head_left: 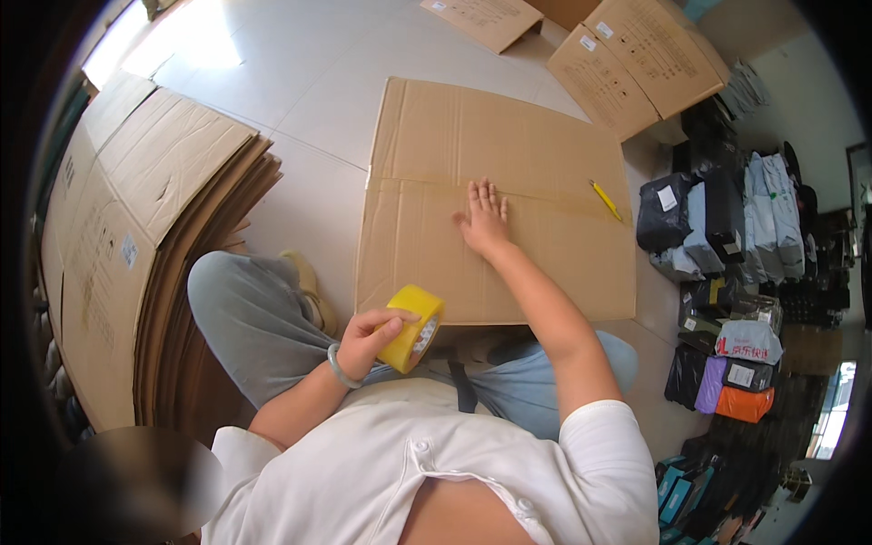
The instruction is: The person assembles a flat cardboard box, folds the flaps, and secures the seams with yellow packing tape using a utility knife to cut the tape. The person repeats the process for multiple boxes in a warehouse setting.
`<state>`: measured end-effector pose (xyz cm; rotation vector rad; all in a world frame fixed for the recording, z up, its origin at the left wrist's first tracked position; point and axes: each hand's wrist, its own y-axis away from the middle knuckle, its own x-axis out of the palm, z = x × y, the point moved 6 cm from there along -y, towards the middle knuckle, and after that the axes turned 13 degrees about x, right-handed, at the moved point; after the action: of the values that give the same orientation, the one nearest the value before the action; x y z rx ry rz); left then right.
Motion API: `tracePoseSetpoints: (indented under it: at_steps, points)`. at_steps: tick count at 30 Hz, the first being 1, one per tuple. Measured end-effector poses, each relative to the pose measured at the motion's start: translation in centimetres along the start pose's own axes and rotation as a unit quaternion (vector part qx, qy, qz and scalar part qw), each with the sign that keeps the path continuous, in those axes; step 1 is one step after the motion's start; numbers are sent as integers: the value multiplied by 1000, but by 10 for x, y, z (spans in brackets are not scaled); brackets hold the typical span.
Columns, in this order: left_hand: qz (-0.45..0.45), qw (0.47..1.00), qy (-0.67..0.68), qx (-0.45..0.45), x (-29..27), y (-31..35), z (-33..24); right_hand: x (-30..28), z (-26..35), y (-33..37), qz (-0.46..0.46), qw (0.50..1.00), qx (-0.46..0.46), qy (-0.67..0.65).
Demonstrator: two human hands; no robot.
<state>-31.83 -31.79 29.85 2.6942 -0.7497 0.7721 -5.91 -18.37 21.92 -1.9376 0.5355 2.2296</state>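
In front of my crossed legs lies a large brown cardboard box [436, 259], its closed top facing up with a seam running across the middle. Flat on that seam rests my right hand [484, 221], fingers stretched out and holding nothing. My left hand [368, 334] grips a thick roll of yellow packing tape [406, 313] close to my body, at the box's near edge. A bracelet circles the left wrist. Toward the right end of the box top lies a yellow utility knife [606, 201], out of both hands.
A tall stack of flattened cardboard boxes [150, 213] stands at my left. More cartons [636, 64] sit at the far right. Along the right side are piles of bagged parcels [718, 218], with an orange package [745, 404] lower down. Tiled floor [300, 82] stretches beyond the box.
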Motion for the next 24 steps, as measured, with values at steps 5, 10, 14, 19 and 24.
tracePoseSetpoints:
  at_steps: [5, 10, 14, 19, 24]
  points:
    - [-68, 996, 6, 50, -2, -6, -11, -63, 26, 78, -4, 884, -24, -468]
    - [-63, 994, 28, 81, 14, -9, -28, -90, 64, 206, 149, 815, -95, -551]
    - [-17, 998, 30, 56, 34, 3, -30, -76, 75, 229, 176, 755, -62, -628]
    - [51, 998, -3, 45, 48, 17, -39, -80, 77, 241, 166, 702, -43, -692]
    - [113, 973, -173, 103, 53, 29, -46, -78, 80, 243, 289, 630, -67, -717]
